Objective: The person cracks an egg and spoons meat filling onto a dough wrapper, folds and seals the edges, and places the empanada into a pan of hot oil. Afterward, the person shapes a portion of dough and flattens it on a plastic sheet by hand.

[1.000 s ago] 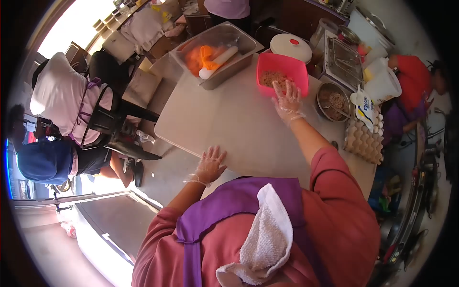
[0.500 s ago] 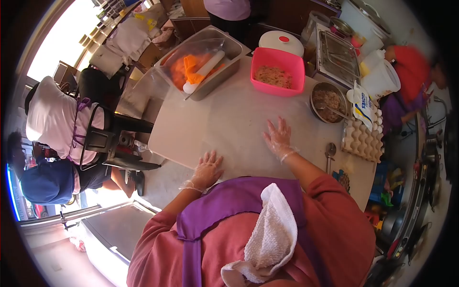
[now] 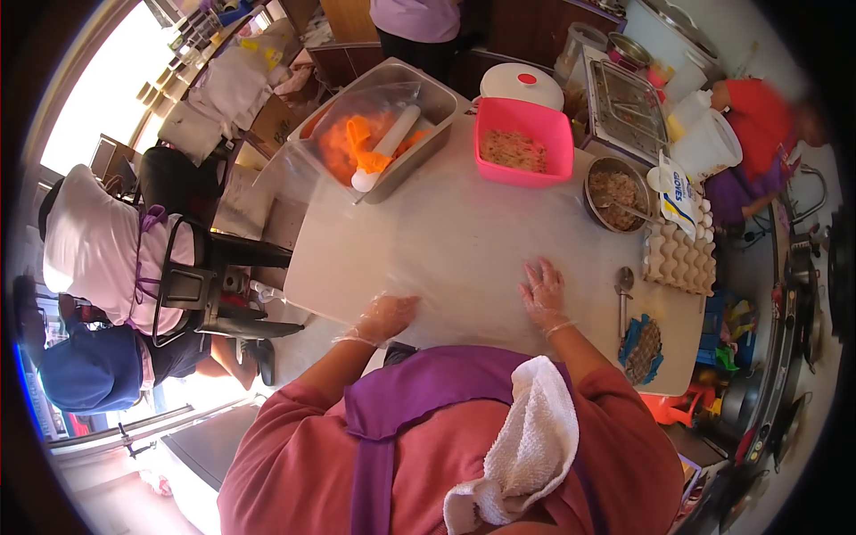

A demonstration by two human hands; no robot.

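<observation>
My right hand (image 3: pixel 544 294), in a clear disposable glove, lies on the pale tabletop (image 3: pixel 357 236) with its fingers spread. At the table's near edge is my left hand (image 3: pixel 390 318), gloved the same way, its fingers drawn together and pointing right. Whether anything is between them I cannot make out. A shiny, see-through film (image 3: pixel 446 276) seems to cover the surface in front of both hands. Beyond my right hand sit a pink square tub (image 3: pixel 523 174) of minced filling and a steel bowl (image 3: pixel 615 214) with more of it and a spoon.
At the back left, a steel pan (image 3: pixel 437 98) holds a plastic bag with orange contents and a white-handled tool. A white round lidded container (image 3: pixel 526 82), glove packet (image 3: pixel 678 198), egg tray (image 3: pixel 682 259), metal spoon (image 3: pixel 623 294) and blue-edged scrubber (image 3: pixel 642 348) lie around. Other people are nearby.
My left hand has gone from spread flat to fingers drawn together. The right hand has slid nearer to me, still spread. The view has shifted slightly.
</observation>
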